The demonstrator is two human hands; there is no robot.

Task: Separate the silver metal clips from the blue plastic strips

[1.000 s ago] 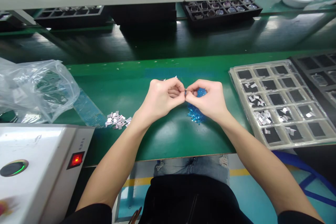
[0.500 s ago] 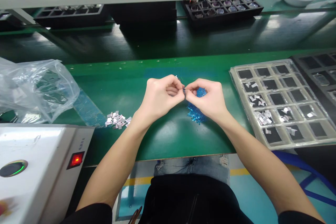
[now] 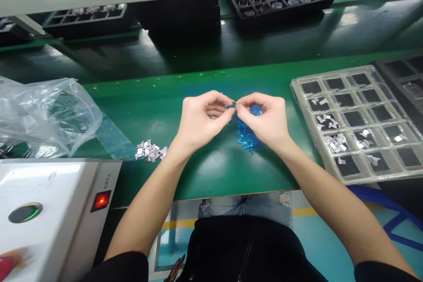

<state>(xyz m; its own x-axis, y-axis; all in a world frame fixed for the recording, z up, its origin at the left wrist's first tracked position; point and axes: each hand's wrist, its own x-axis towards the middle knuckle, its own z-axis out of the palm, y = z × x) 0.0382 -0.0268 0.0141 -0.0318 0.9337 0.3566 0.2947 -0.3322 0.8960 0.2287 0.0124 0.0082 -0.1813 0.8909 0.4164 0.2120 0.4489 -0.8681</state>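
My left hand (image 3: 203,119) and my right hand (image 3: 266,119) meet fingertip to fingertip above the green bench (image 3: 211,172). Both pinch one tiny piece (image 3: 233,105) between thumb and forefinger; it is too small to name. Several more small silvery pieces show inside my curled left palm. Under my right hand lies a heap of blue film scraps (image 3: 247,135). A small pile of silvery pieces (image 3: 150,151) lies on the bench to the left of my left wrist.
A clear compartment tray (image 3: 355,121) with silvery pieces in some cells lies at the right. A crumpled plastic bag (image 3: 46,114) sits at the left. A white machine box (image 3: 49,211) with a red lit switch (image 3: 101,200) stands front left. Black trays (image 3: 280,2) rest on the far conveyor.
The hands have stayed pinched together. The view has tilted slightly, so everything sits a little lower and shifted.
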